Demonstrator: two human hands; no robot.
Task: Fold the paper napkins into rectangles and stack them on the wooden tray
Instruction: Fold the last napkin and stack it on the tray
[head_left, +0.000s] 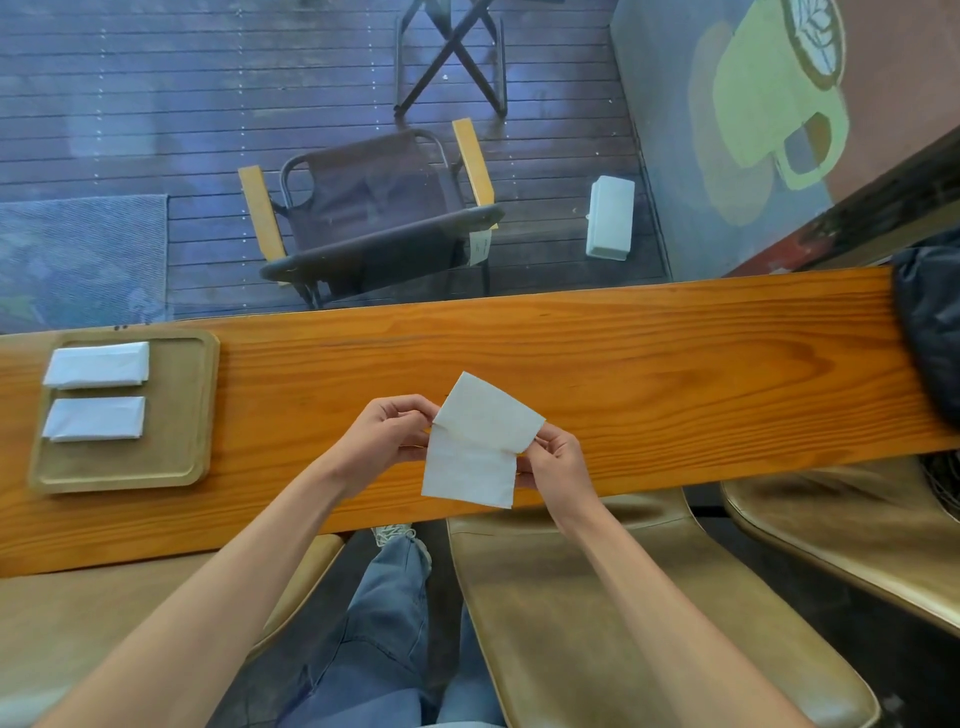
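I hold a white paper napkin (478, 447) above the near edge of the wooden counter. Its upper flap is bent over and lifted, while the lower half hangs flat. My left hand (387, 434) pinches the napkin's left edge at the crease. On the right edge, at the same crease, my right hand (553, 465) pinches it. Far left on the counter lies the wooden tray (192, 410). Two folded rectangular napkins rest on it, one at the back (98, 365) and one in front (95, 419), side by side and apart.
The long wooden counter (649, 358) runs left to right against a window. A dark bag (930, 322) sits at its right end. Tan padded seats (623, 623) stand below the counter on both sides of my legs. Beyond the glass are a chair and decking.
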